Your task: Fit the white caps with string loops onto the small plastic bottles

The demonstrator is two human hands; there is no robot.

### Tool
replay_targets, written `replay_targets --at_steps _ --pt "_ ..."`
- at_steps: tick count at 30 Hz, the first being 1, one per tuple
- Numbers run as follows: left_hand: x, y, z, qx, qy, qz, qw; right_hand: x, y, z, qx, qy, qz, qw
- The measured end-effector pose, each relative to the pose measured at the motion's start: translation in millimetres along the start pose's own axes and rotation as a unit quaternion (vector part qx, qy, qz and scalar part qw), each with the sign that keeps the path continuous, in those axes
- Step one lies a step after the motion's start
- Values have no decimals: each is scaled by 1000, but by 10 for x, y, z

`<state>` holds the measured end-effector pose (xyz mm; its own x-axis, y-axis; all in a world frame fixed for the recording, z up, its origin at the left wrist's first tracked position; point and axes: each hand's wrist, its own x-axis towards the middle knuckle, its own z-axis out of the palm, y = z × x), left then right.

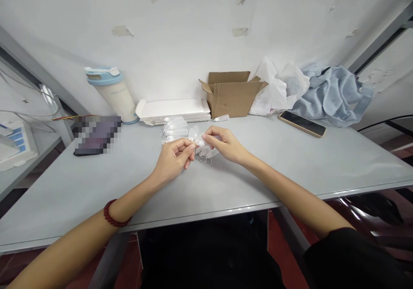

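Note:
My left hand (174, 159) is closed in a pinch at the centre of the table, on something too small to make out, perhaps the cord end of a small piece. Close beside it, my right hand (226, 143) has thumb and fingers closed on a small translucent white tube (201, 143), partly hidden by the fingers. Under and around the hands lie several similar pieces with thin white loops (206, 160). Just behind my left hand, a row of small white tubes (177, 127) with loops on their left ends lies side by side.
At the back stand a cream bottle with a blue lid (118, 97), a stack of flat white boxes (176, 110) and an open cardboard box (230, 97). White plastic bags (274, 88), blue cloth (335, 93) and a phone (302, 123) lie right. A blurred dark item (98, 136) lies left.

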<state>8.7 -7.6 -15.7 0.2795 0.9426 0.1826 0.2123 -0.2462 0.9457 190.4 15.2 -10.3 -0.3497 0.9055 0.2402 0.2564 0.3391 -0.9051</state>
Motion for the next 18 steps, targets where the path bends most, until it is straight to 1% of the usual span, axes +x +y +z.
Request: replay_targets --at_steps 6,9,15,18 --pt "1 -19 0 3 -4 -2 1000 7 29 20 8 -2 1 1000" --pt "7 -18 3 1 -9 -8 1000 8 7 0 7 -4 3 1000" --pt "19 27 -2 -66 -28 -10 997 5 -101 -111 10 15 -11 1000" --pt "26 28 -8 -74 -40 -13 996 8 -113 -147 11 24 -13 1000"
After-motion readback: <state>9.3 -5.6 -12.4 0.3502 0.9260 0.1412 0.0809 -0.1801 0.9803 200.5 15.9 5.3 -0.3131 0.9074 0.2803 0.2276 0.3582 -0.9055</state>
